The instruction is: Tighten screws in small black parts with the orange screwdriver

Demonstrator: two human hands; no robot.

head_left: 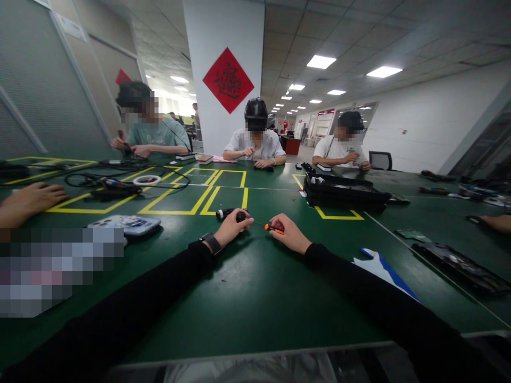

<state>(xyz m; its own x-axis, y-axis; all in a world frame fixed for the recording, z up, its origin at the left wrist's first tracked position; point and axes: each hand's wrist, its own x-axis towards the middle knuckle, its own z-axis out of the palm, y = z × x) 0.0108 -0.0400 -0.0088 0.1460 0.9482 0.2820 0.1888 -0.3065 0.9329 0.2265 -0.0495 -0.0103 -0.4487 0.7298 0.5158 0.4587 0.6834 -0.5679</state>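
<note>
My right hand [290, 234] is closed around the orange and black handle of a screwdriver [275, 229]. Its thin shaft points left, toward my left hand [231, 229]. The fingers of my left hand are wrapped around a small round black part [240, 216], whose kind I cannot make out. The screwdriver tip reaches the left fingertips; whether it touches the part is hidden. Just behind my left hand lies a black cylindrical piece [224, 213] with a pale end; I cannot tell if it joins the held part. Both hands are just above the green table [239, 298].
A black tray [345, 192] stands ahead right. To the right lie a blue and white sheet [393, 274], a circuit board [413, 235] and a dark device [459, 266]. At left are a pale case [131, 224], cables, a white ring [147, 180] and another person's hand [35, 198]. People sit opposite.
</note>
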